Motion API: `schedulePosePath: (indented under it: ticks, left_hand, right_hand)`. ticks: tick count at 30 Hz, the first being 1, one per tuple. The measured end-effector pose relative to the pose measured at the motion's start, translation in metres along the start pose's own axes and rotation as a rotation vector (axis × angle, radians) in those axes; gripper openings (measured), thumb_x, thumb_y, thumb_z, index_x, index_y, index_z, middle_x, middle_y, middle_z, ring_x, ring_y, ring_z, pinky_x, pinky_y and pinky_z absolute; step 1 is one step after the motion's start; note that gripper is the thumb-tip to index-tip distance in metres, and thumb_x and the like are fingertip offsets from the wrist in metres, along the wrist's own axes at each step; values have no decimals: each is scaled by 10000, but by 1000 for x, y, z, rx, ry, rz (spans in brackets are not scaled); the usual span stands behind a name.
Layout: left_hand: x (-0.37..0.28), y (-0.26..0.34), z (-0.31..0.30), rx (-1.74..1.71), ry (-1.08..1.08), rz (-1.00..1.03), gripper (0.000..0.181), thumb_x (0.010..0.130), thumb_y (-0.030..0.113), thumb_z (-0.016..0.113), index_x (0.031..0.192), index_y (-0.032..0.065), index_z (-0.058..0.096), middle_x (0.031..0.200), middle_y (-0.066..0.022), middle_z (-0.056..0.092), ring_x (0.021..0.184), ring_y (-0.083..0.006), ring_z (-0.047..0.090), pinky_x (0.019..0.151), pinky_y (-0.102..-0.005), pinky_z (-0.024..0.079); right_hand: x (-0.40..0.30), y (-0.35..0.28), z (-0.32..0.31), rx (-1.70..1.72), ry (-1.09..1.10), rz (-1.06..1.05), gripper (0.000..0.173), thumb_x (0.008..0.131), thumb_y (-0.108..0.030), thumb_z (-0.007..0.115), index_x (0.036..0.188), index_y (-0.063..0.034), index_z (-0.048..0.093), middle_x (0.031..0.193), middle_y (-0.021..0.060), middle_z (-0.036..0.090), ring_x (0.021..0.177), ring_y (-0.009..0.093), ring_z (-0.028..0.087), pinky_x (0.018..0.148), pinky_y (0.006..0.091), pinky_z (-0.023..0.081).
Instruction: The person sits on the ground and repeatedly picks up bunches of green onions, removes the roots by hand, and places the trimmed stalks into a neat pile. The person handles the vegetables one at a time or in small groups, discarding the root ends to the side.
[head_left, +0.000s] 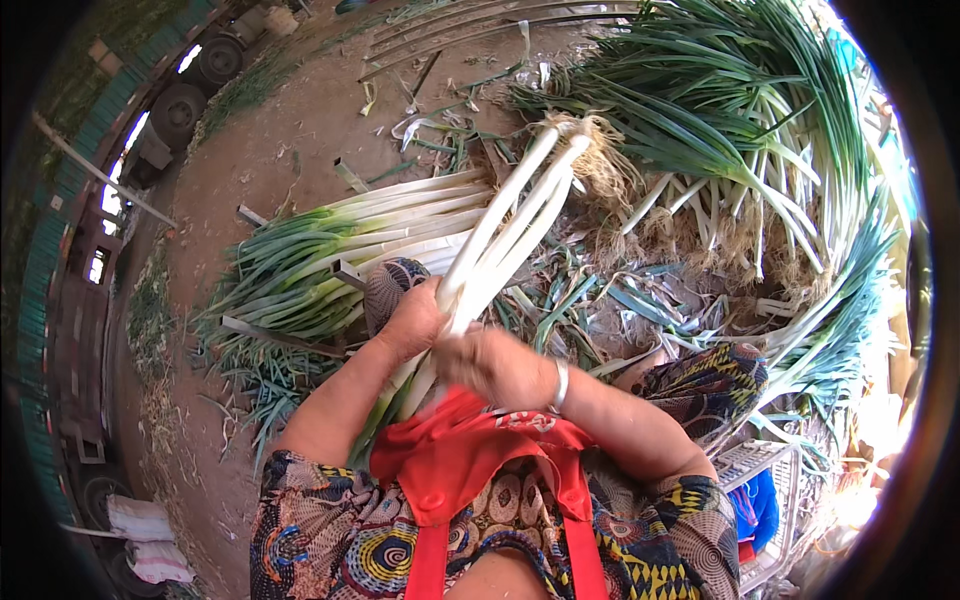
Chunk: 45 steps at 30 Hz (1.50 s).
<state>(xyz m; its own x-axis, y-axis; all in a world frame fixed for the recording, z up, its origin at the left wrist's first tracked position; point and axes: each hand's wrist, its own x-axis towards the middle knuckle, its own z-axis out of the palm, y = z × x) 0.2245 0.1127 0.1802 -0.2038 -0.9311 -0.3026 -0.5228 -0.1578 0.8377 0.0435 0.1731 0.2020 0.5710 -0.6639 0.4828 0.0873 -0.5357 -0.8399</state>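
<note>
My left hand (414, 319) is closed around a few long green onions (517, 217), gripping the white stalks. Their roots point up and away from me, and the green leaves run down beside my red apron (480, 457). Blurred by motion, my right hand (499, 367) is curled against the same stalks just below the left; whether it grips them is hidden. Beyond my left hand, a row of cleaned onions (420, 214) lies on a metal frame (277, 336), white ends to the right.
A large heap of rooted green onions (720, 112) spreads at the upper right. Stripped leaves (570, 300) litter the dirt ground (247, 150) ahead of me. A plastic crate (780, 510) with blue cloth sits at my right. Metal bars (480, 34) lie farther off; a truck wheel (178, 114) stands left.
</note>
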Motion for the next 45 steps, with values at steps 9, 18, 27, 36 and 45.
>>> schedulePosePath:
  ticks: [9, 18, 27, 36, 45]
  left_hand:
    - [-18, -1, -21, -247, -85, 69, 602, 640, 142, 856, 1134, -29, 557, 1025, -81, 651, 918, -141, 616, 845, -293, 499]
    - [-28, 14, -17, -62, -399, 223, 584, 675, 110, 828, 1177, 2, 550, 1059, -81, 649, 900, -143, 624, 859, -306, 491]
    - [-25, 19, -1, 258, -19, 725, 358, 840, 76, 677, 1190, 134, 627, 1330, -119, 424, 1220, -240, 432, 1050, -346, 326]
    - [-72, -17, -53, -151, -82, 372, 177, 952, 176, 559, 943, 8, 617, 1147, -54, 473, 1058, -148, 454, 935, -282, 368]
    - [-159, -114, -132, 69, 373, 68, 216, 969, 208, 490, 1030, 32, 600, 915, -15, 572, 881, -117, 526, 809, -261, 431]
  right_hand:
    - [-28, -16, -109, -185, -29, 569, 177, 907, -174, 622, 909, 0, 651, 737, 81, 611, 617, 144, 551, 581, 287, 455]
    - [8, 61, -117, 957, 682, 386, 513, 857, -376, 675, 1197, -23, 523, 1072, 132, 627, 875, 248, 625, 853, 400, 507]
    - [26, 59, -108, 1193, 763, 188, 298, 891, -194, 587, 1129, -28, 518, 996, 145, 634, 933, 321, 633, 861, 472, 510]
    - [10, 74, -132, 1084, 994, 301, 237, 848, -126, 649, 1025, -2, 551, 908, 131, 626, 881, 268, 625, 896, 427, 510]
    - [-4, 85, -153, 997, 1075, 389, 340, 825, -144, 665, 1093, 4, 519, 920, 166, 635, 892, 311, 625, 942, 468, 492]
